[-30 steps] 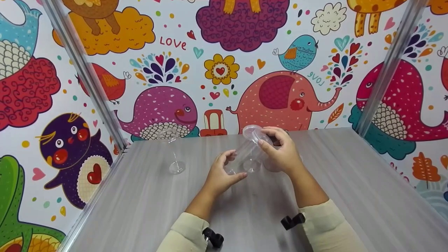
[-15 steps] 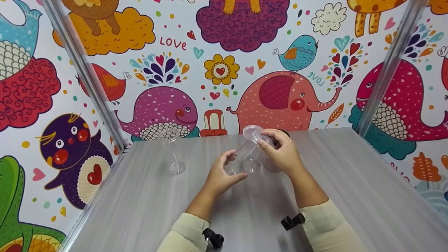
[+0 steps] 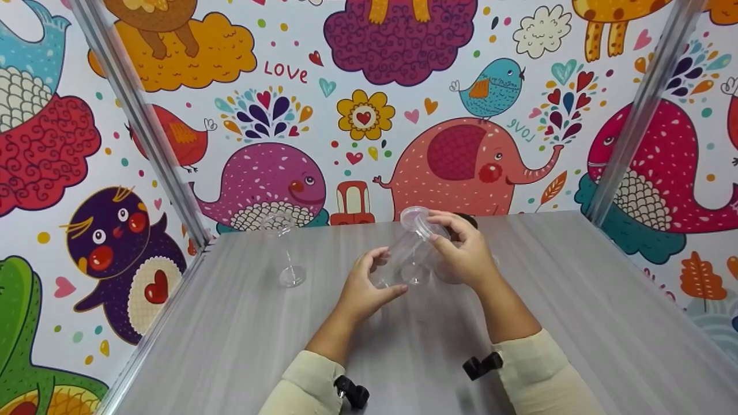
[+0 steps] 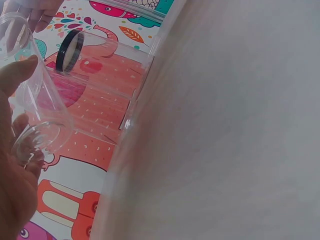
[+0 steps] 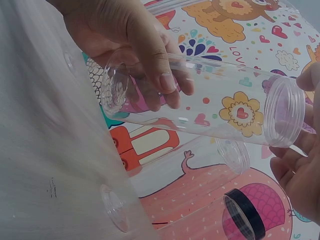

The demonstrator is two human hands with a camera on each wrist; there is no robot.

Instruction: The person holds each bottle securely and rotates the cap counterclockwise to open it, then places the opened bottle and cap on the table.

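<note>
A clear plastic jar (image 5: 200,107) with a threaded, uncapped mouth is held tilted between both hands over the table. My left hand (image 3: 366,288) grips it near the base, thumb on the near side and fingers behind. At the upper end, my right hand (image 3: 468,251) holds the threaded neck (image 5: 286,112), its fingers curled about the rim. Nothing shows inside the jar. Just behind it stand a second uncapped clear jar (image 5: 232,156) and a clear jar with a black lid (image 4: 70,51); the right hand partly covers these in the head view.
Another see-through container (image 3: 292,276) stands upright at the left of the grey table (image 3: 242,346), mostly showing by its rim and base. Cartoon-printed panels (image 3: 369,57) close off the back and sides, with metal posts (image 3: 625,115) at the corners.
The fingers of my right hand shift slightly at the jar's neck, and more of the black lid shows behind them. My left hand keeps its place.
</note>
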